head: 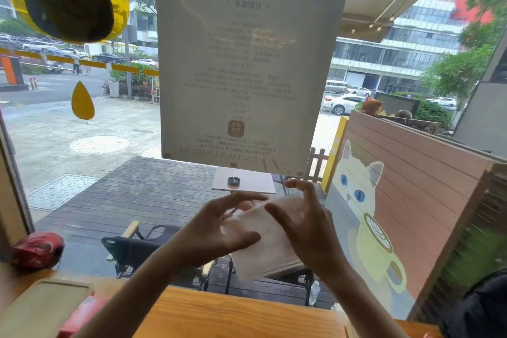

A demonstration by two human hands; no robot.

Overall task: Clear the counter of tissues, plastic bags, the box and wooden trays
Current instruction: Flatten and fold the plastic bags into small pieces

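Both my hands are raised above the wooden counter, close to the window. Between them is a pale, thin white sheet, blurred, so I cannot tell whether it is a tissue or a plastic bag. My left hand grips its left edge, thumb in front and fingers behind. My right hand lies against its right side with fingers spread. A light wooden tray rests on the counter at the lower left, with something red beside it.
A crumpled red thing, perhaps a plastic bag, sits at the counter's far left by the window frame. The window glass, with a large paper poster, stands right behind my hands. A dark object is at the lower right.
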